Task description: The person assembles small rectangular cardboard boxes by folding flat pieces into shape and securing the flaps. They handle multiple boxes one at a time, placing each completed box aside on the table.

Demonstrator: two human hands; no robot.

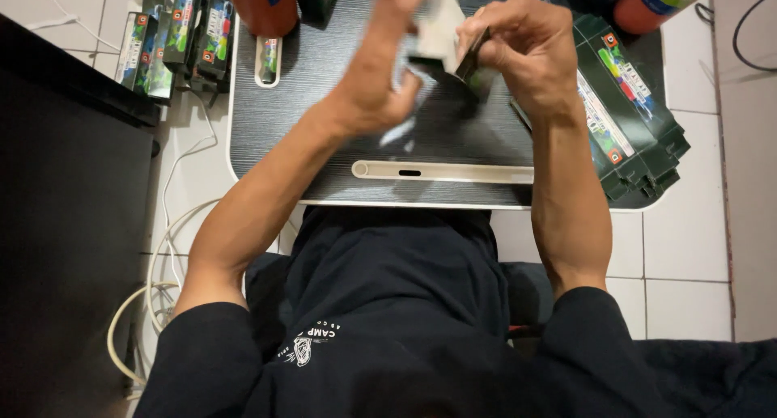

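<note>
Box (477,62), small, dark and green, sits up in the air between both hands, over the far middle of the counter (324,102). It is not resting on anything. The right hand (522,50) curls its fingers around the box and pinches it tight. The left hand (384,78) is raised beside it and its fingers hold a pale, whitish piece (441,25) that looks like paper or a flap. That piece is blurry, so I cannot tell just what it is. It touches the top of the box, or is very near it.

To do this well, I think the right hand needs to keep the box still and not squash it, because thin card bends fast. The left hand does best with small, slow moves, so the pale piece goes straight and does not crumple or tear.

A stack of the same green boxes (627,114) lies at the right edge of the counter, close under the right wrist. More green boxes (174,38) stand just past the far left corner. An orange bottle (263,5) stands at the far edge, and another orange bottle (655,1) is at the far right corner. Elbows need to stay in, I think, so nothing gets knocked.
</note>
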